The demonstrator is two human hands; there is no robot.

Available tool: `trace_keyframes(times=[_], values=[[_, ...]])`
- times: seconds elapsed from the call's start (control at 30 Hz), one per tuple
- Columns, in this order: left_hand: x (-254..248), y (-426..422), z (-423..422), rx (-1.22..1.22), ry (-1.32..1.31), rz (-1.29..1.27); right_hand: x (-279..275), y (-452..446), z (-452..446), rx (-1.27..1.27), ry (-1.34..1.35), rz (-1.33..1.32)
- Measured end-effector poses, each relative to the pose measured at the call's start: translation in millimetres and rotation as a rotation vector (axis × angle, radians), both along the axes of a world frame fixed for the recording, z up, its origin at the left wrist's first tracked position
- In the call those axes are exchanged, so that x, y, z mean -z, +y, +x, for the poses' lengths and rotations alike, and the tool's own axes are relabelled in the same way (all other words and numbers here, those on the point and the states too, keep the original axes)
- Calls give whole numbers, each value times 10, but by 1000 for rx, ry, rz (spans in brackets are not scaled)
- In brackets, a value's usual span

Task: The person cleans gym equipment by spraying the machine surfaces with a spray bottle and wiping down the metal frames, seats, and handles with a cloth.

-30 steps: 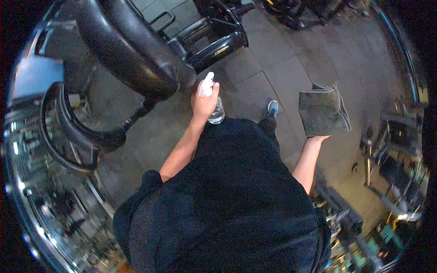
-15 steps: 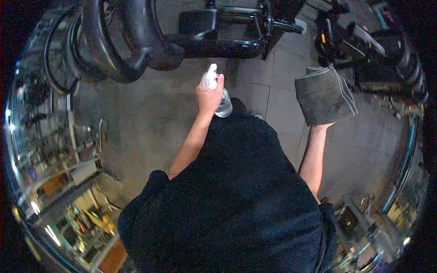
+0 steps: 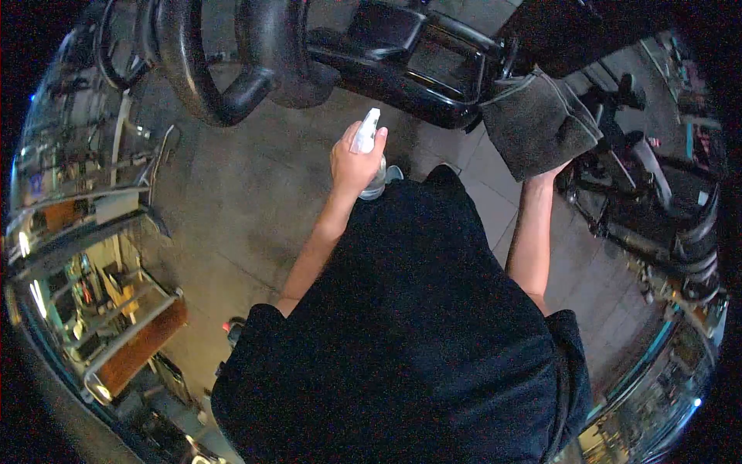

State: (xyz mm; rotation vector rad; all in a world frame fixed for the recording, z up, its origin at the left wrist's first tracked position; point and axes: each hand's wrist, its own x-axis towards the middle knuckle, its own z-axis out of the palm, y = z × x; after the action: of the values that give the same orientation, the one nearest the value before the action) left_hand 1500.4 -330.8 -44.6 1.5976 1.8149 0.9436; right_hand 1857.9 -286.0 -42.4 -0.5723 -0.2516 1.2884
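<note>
My left hand (image 3: 354, 164) is closed around the neck of a clear spray bottle (image 3: 374, 185) with a white trigger head (image 3: 368, 130). The bottle is held in front of my body, slightly tilted. A folded dark grey cloth (image 3: 539, 124) lies over my right hand (image 3: 550, 175). Only the wrist and a bit of the hand show below the cloth; the fingers are hidden under it. The far edge of the cloth overlaps black gym equipment in the view, and I cannot tell whether they touch.
Ahead stands a black exercise machine (image 3: 402, 73) with thick curved tubes (image 3: 189, 69) at its left. More dark equipment (image 3: 657, 185) is at the right. A rack with a brown board (image 3: 143, 348) stands at the lower left. Grey tiled floor (image 3: 232, 193) lies between them.
The view has turned, and the machine ahead now appears slanted and nearer the cloth. The cloth has shifted up and left in view. Both hands keep their hold.
</note>
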Motion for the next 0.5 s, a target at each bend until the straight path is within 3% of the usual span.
trace_keyframes(times=[0.17,0.27,0.3,0.33,0.4,0.43,0.47,0.5], values=[[-79,-22,144,-103,-58,-3,-52,677,-102,-171,-151,-82],[-207,-55,212,-170,-22,-63,-237,901,-371,-254,-148,-381],[-226,-98,265,-195,-10,-61,-334,1026,-499,-276,-318,-494],[-223,-167,326,-217,3,-63,72,1136,-477,-352,-588,-430],[-126,-303,437,-328,-86,-82,-27,1083,-837,-727,-1298,94],[-10,-399,456,-380,-87,-113,-248,963,-1090,-898,-1664,57],[59,-482,515,-432,-89,-146,-2,847,-1231,-679,-1830,510],[-24,-560,574,-494,-187,-138,79,759,-1373,-856,-2038,627]])
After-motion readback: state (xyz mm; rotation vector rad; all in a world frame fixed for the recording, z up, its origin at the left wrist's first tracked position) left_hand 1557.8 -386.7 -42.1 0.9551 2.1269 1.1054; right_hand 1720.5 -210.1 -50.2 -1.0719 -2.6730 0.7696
